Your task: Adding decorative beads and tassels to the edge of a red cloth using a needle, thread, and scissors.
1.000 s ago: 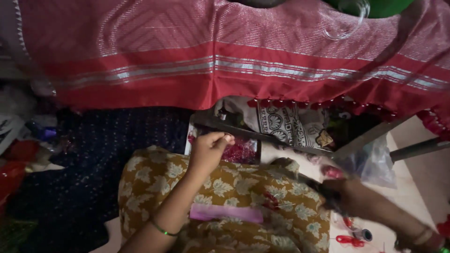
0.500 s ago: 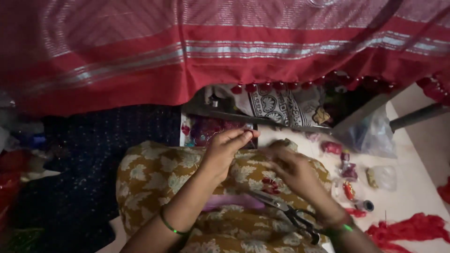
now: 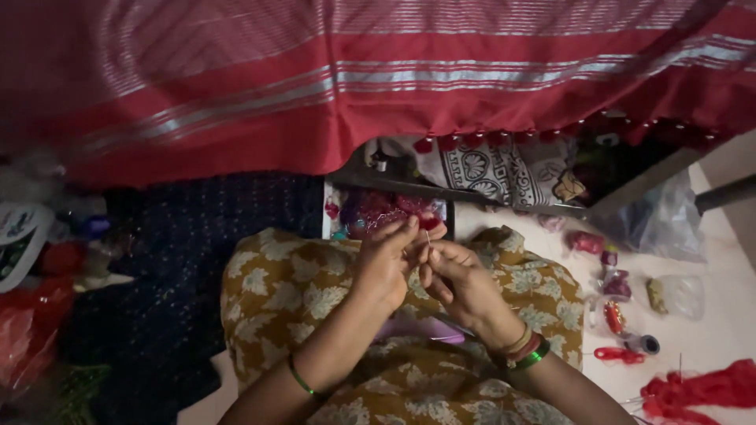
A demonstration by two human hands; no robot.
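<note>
Both hands meet right over the mustard floral lap (image 3: 299, 299). Left hand (image 3: 387, 264) pinches a thin needle (image 3: 428, 238) upright, right hand (image 3: 458, 282) pinches just beside it, probably steadying thread. Red thread pile (image 3: 701, 391) sits well right of the lap.

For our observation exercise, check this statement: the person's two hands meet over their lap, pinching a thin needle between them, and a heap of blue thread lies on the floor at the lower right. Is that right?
Not quite. The heap of thread at the lower right is red, not blue, as the head view shows. The rest holds: the left hand and right hand meet over the lap, pinching a thin needle between them.
</note>
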